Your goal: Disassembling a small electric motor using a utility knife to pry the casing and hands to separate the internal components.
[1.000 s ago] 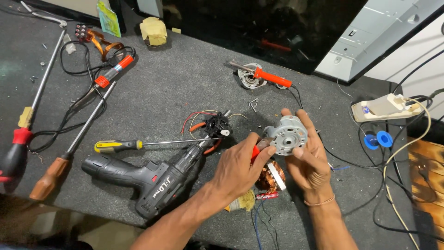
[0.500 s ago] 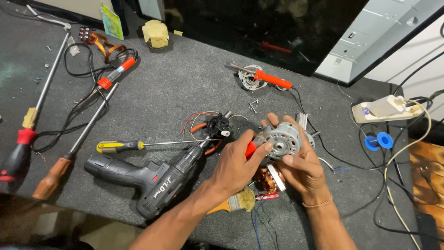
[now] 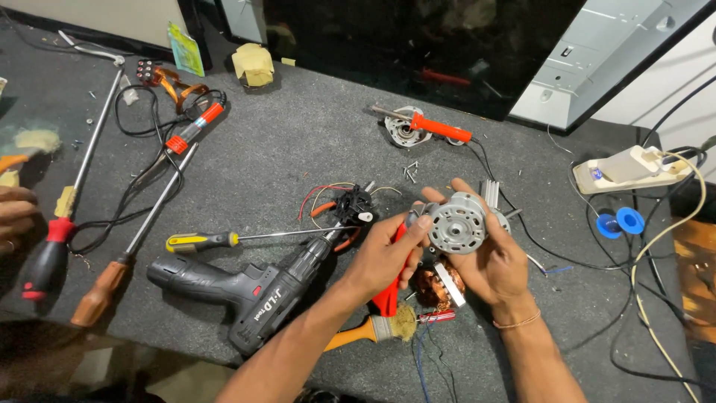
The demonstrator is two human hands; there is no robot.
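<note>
The right hand (image 3: 498,263) cradles a round grey motor housing (image 3: 457,222) from behind and below, its fingers clenched around the rim, holding the part above the middle of the dark table (image 3: 298,142), toward the near edge. The left hand (image 3: 388,257) grips a red-handled tool (image 3: 389,291), fingers closed around the handle, with the thumb and fingertip pressed against the left side of the housing. Just below the hands lie a copper-wound motor core (image 3: 431,287) and a paintbrush (image 3: 373,332) with an orange handle. To the left of the left wrist a black cordless drill (image 3: 246,291) rests on the table, and a yellow-handled screwdriver (image 3: 201,240) lies just beyond it. A red soldering iron (image 3: 440,128) lies toward the far edge. Near the right edge sits a white power strip (image 3: 626,166). Another person's hand (image 3: 16,216) shows at the left edge.
</note>
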